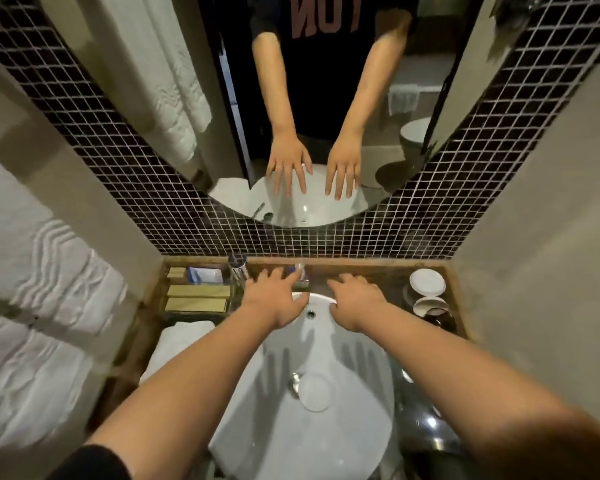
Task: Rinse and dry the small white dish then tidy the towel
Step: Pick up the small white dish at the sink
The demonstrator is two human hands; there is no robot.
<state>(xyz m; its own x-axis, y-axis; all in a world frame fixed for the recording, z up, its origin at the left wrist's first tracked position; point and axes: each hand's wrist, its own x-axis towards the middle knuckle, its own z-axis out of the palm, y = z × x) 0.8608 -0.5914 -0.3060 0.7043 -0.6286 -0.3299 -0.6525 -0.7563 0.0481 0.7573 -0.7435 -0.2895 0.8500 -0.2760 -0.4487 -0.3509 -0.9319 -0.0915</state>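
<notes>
Head view shows your left hand (274,299) and right hand (355,303) stretched over the back rim of the sink (361,427), fingers spread and holding nothing. The dish (316,393) lies in the basin beside the drain, untouched, and a folded towel (184,337) rests left of the sink. You look to be at the very start: next, pick up the dish and get water running over it.
</notes>
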